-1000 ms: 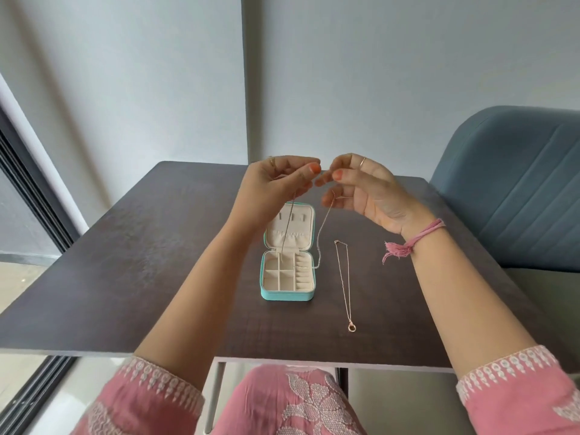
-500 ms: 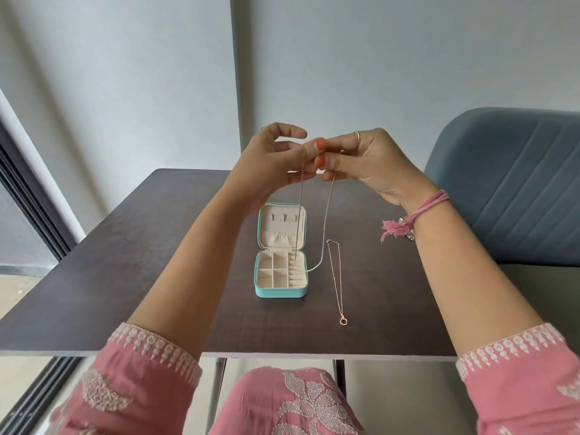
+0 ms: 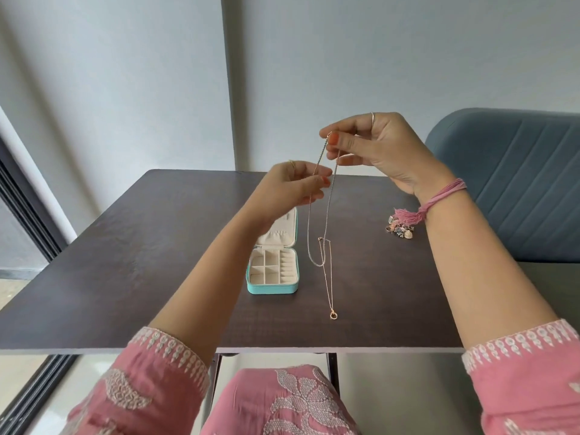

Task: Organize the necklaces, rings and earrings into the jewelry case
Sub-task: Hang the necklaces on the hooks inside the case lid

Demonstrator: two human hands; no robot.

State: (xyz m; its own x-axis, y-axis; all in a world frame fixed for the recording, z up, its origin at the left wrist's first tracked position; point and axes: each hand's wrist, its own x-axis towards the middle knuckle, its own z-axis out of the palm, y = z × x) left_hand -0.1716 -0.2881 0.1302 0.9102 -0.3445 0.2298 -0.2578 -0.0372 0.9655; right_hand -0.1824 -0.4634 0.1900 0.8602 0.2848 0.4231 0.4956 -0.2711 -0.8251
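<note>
Head view: right hand [image 3: 386,149] pinches silver necklace [image 3: 326,211] top, left hand [image 3: 292,186] pinches one strand lower; loop dangles just right of open jewelry case [image 3: 272,288]. Case compartments look empty. Left: second necklace [image 3: 328,277] on table right of case, earrings/rings pile [image 3: 398,230] farther right.

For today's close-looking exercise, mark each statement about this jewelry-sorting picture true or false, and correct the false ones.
1. The jewelry case stands open on the table. True.
2. The right hand pinches the top of the silver chain. True.
3. The gold necklace lies inside the case. False: it lies on the table, right of the case.
4. The left hand rests flat on the table. False: it is raised, pinching the chain.
5. A heap of small jewelry lies near the right wrist. True.
</note>
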